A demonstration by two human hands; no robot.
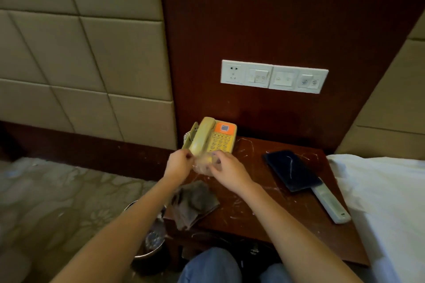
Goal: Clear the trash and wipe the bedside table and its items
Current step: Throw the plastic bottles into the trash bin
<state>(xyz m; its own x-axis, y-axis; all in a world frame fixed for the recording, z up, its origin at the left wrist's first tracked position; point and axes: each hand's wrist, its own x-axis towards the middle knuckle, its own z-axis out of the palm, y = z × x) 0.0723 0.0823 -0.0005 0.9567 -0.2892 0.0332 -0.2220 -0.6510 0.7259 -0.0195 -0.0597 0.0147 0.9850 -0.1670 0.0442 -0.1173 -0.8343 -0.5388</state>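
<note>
Trash (pixel 204 167) (a crumpled bit of clear plastic, as far as the blur lets us tell) sits between our two hands, just above the near-left part of the bench (pixel 253 200) and right in front of the yellow telephone (pixel 212 136). Our left grip (pixel 179 163) pinches it from the left with curled fingers, and our right grip (pixel 226 171) closes on it from the right, fingers bent over the top. The wad is too scrunched to show a long axis, so we judge that its orientation matters little. What matters is the bin (pixel 147 256): it stands on the floor beside the bench's left front corner, down and back toward us from the hands, partly hidden under our left forearm. The left grip is the nearer one, so we reckon it should carry the trash there while the right lets go. The grey cloth (pixel 195 204) lies at the bench's left edge, between hands and bin; the dark phone (pixel 292 171) and white remote (pixel 331 204) lie to the right, well apart from the hands.
</note>
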